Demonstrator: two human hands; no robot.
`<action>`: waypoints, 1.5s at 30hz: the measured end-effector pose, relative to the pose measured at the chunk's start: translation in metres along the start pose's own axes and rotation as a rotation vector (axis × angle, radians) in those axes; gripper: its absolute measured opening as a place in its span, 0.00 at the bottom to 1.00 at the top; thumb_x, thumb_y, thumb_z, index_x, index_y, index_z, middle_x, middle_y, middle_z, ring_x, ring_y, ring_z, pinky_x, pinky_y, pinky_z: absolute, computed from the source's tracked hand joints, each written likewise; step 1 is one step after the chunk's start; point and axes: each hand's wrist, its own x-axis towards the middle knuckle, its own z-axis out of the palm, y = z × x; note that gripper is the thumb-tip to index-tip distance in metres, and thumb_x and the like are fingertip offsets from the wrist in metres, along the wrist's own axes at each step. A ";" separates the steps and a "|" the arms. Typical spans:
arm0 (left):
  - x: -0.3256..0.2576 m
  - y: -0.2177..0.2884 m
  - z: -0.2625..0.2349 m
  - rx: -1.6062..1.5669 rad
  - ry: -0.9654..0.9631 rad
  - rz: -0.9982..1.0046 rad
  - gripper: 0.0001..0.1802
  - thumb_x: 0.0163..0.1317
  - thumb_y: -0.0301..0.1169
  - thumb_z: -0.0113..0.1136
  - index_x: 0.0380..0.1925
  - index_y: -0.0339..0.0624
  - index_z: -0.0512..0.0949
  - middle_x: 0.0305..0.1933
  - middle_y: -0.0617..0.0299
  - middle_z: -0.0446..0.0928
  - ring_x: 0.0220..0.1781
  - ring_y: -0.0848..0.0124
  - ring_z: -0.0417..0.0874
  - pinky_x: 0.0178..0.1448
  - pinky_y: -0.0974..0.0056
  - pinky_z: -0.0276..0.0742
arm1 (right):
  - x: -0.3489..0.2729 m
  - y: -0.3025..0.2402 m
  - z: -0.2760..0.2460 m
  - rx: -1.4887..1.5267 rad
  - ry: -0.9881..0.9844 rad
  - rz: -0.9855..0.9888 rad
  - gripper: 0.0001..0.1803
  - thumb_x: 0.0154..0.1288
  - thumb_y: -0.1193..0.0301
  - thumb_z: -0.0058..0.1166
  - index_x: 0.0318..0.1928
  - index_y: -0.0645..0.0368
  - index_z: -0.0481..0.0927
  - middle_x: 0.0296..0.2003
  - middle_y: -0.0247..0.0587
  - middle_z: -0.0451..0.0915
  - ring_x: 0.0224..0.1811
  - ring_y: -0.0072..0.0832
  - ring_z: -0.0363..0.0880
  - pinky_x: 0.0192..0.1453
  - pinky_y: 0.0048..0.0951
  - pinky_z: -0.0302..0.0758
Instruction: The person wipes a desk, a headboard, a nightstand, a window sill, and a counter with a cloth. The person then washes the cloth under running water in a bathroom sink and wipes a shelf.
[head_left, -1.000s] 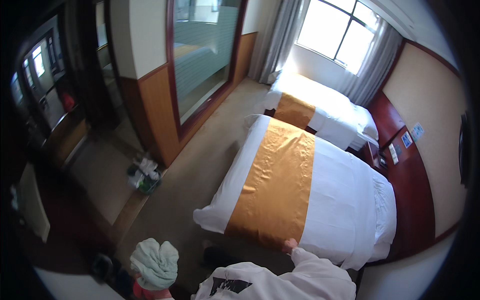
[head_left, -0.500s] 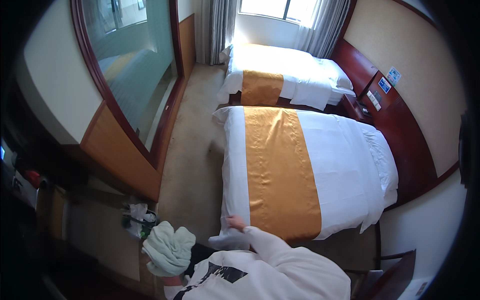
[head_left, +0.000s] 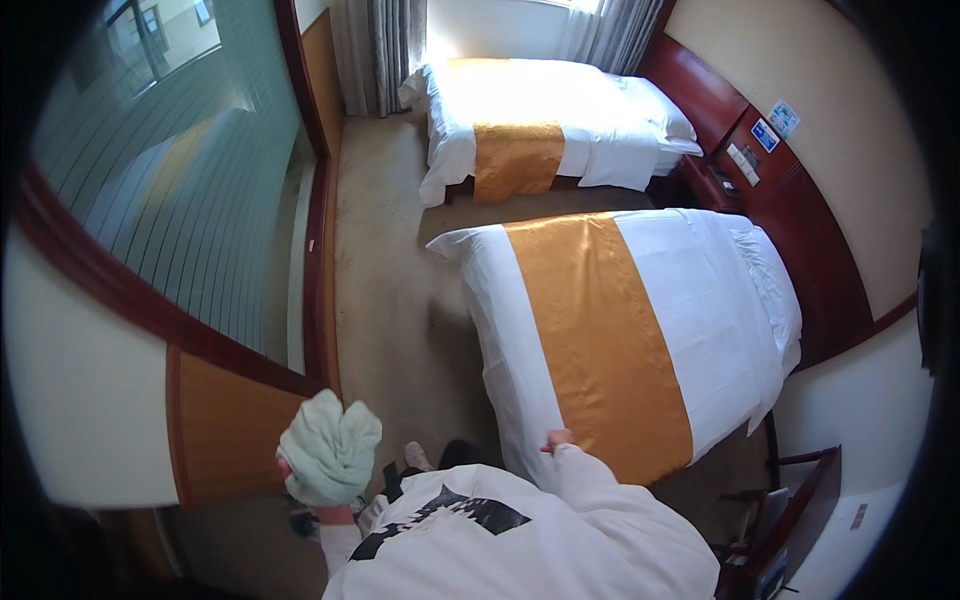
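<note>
White bed (head_left: 690, 310) ahead of right hand (head_left: 557, 438): bedding could shift if right sleeve (head_left: 592, 482) catches it | carpet (head_left: 392, 300) ahead, between hands: open strip, bed's foot edge bounding its right | orange runner (head_left: 600, 330) just beside right hand: could skew if dragged | green cloth (head_left: 332, 447) clutched in left hand (head_left: 284, 466): could drop if grip loosens | right hand: curled, contact unclear

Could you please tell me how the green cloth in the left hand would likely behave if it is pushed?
The green cloth would probably give way and sag, since it bunches in soft folds. It may not slide easily, as its surface looks matt rather than shiny.
</note>
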 end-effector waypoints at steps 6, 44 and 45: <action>0.204 -0.009 0.050 -0.024 -0.198 -0.122 0.38 0.63 0.56 0.47 0.63 0.38 0.62 0.65 0.48 0.66 0.65 0.51 0.68 0.68 0.47 0.64 | -0.003 -0.049 -0.043 1.508 0.061 0.595 0.15 0.64 0.71 0.47 0.48 0.68 0.71 0.32 0.49 0.80 0.26 0.38 0.85 0.19 0.27 0.72; 0.973 -0.490 0.352 1.251 -0.972 -1.555 0.29 0.61 0.43 0.56 0.56 0.36 0.68 0.53 0.51 0.74 0.51 0.57 0.77 0.57 0.52 0.72 | 0.557 -0.279 -0.712 2.496 0.627 -0.403 0.45 0.64 0.44 0.50 0.73 0.33 0.40 0.70 0.39 0.51 0.69 0.34 0.56 0.63 0.44 0.67; 0.952 -0.521 0.365 1.322 -1.201 -1.627 0.29 0.59 0.45 0.59 0.55 0.37 0.70 0.53 0.50 0.73 0.53 0.55 0.74 0.58 0.52 0.70 | 0.561 -0.269 -0.722 2.565 0.704 -0.526 0.44 0.64 0.44 0.49 0.73 0.35 0.41 0.70 0.39 0.51 0.69 0.33 0.56 0.64 0.45 0.66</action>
